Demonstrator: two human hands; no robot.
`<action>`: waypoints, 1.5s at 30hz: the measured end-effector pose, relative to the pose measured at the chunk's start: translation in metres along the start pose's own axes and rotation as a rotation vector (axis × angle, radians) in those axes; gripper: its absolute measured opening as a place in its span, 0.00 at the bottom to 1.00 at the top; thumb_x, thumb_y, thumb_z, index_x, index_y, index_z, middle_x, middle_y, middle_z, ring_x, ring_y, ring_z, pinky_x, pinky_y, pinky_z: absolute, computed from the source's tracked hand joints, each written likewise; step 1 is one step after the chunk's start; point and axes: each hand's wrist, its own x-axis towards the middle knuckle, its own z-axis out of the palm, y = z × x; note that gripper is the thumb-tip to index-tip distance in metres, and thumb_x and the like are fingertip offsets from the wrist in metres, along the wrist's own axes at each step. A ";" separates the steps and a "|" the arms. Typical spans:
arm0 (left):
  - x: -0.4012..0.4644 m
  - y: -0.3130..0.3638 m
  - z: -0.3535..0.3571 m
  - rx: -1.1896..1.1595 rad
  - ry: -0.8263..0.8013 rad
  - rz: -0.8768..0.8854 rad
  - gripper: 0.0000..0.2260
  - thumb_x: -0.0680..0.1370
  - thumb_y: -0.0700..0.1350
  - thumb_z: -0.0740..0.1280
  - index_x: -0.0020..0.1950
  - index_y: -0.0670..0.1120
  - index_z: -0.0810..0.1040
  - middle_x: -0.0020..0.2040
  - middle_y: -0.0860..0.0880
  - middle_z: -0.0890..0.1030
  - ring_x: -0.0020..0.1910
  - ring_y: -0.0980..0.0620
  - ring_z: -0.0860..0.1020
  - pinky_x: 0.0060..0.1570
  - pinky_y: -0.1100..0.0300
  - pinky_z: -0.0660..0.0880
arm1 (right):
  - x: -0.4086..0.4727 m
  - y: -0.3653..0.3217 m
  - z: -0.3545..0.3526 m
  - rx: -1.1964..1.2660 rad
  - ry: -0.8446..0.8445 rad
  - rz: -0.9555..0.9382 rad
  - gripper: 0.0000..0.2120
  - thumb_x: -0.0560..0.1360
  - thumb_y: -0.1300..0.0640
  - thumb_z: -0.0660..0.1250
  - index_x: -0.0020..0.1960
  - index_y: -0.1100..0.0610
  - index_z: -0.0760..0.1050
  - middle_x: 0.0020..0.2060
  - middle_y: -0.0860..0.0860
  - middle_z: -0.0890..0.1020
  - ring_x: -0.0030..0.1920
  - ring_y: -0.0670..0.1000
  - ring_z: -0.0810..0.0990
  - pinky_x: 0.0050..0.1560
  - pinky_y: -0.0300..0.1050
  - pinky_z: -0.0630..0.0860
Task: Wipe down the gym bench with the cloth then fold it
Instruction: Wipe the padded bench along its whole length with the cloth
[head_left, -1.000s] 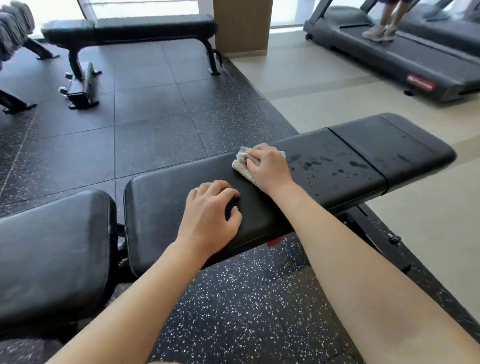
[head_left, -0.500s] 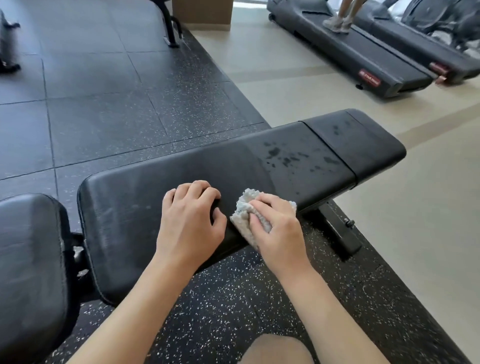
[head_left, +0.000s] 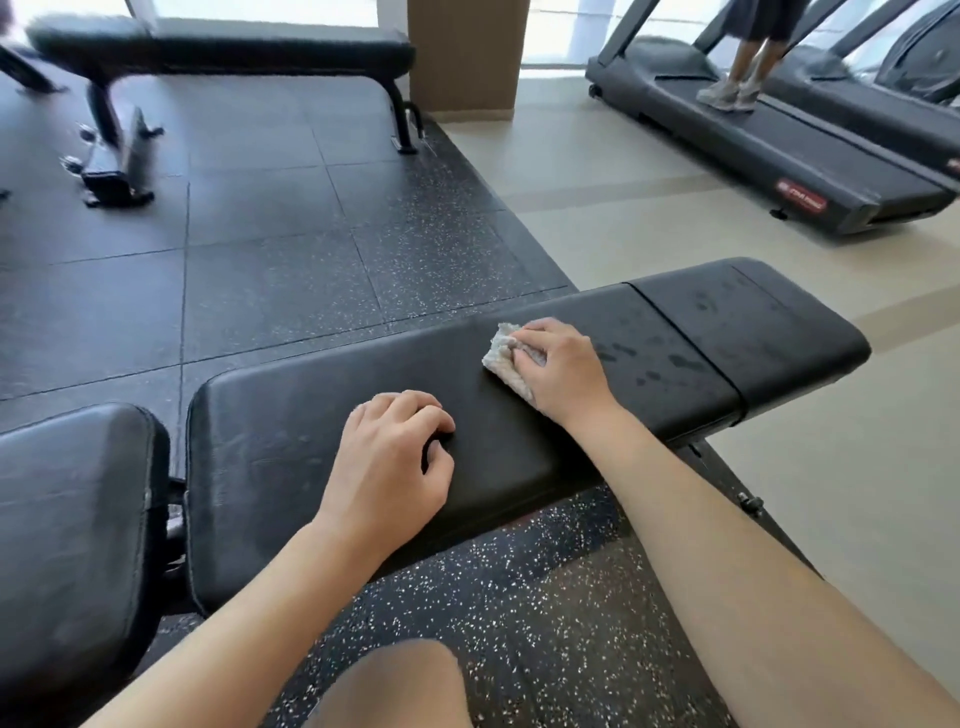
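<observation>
A black padded gym bench (head_left: 291, 447) runs from lower left to right across the view, with wet droplets on its right part. My right hand (head_left: 563, 366) grips a crumpled whitish cloth (head_left: 501, 358) and presses it on the far side of the long pad. Most of the cloth is hidden under that hand. My left hand (head_left: 392, 462) rests on the pad near its front edge, fingers curled, holding nothing.
A separate black pad (head_left: 67, 525) sits at the lower left. Another bench (head_left: 218, 41) stands at the back left on the rubber floor. Treadmills (head_left: 810, 150) stand at the back right, with a person's legs on one. My knee (head_left: 395, 686) shows at the bottom.
My right hand has slid the cloth from the pad's front edge to its far side, further right. My left hand has stayed on the pad. The view has lifted.
</observation>
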 end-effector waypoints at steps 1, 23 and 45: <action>0.000 -0.001 0.002 0.011 0.014 0.016 0.08 0.74 0.40 0.71 0.51 0.48 0.84 0.56 0.54 0.82 0.58 0.48 0.78 0.62 0.46 0.73 | 0.016 0.001 0.002 -0.001 0.006 0.017 0.11 0.79 0.58 0.69 0.60 0.56 0.85 0.58 0.53 0.83 0.61 0.56 0.78 0.63 0.41 0.68; -0.041 -0.032 -0.031 -0.224 0.361 -0.109 0.08 0.73 0.37 0.68 0.42 0.51 0.80 0.47 0.60 0.81 0.48 0.54 0.79 0.48 0.54 0.77 | -0.020 -0.027 0.012 0.038 -0.022 -0.050 0.09 0.79 0.60 0.70 0.57 0.58 0.85 0.57 0.51 0.83 0.60 0.54 0.80 0.69 0.49 0.72; -0.067 -0.042 -0.043 -0.220 0.400 -0.269 0.12 0.72 0.33 0.69 0.38 0.51 0.77 0.40 0.57 0.79 0.43 0.54 0.76 0.43 0.52 0.75 | -0.117 -0.061 0.007 0.062 -0.161 -0.337 0.11 0.77 0.52 0.66 0.53 0.53 0.85 0.55 0.41 0.80 0.59 0.35 0.74 0.64 0.42 0.72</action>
